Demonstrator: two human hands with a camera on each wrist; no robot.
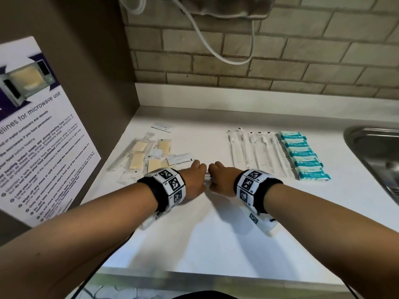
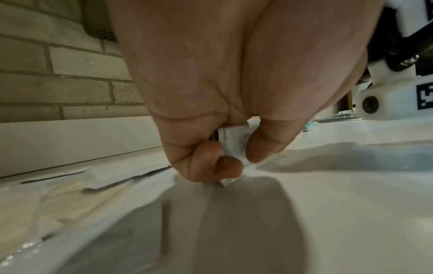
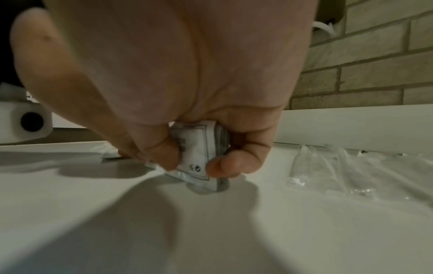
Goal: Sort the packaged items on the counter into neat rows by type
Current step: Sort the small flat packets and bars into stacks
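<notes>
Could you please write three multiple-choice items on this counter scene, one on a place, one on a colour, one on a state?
1. Where do the wrapped swabs lie?
A. left of the teal packets
B. in the sink
C. on the poster

2. What colour are the packets nearest the sink?
A. red
B. teal and white
C. black

3. How is the stack of white sachets held?
A. lying untouched
B. by one hand
C. between the left hand and the right hand

Answers: 1 A, the swabs border the packets; 2 B, plain overhead; 3 C, both wrist views show fingers pinching it.
</notes>
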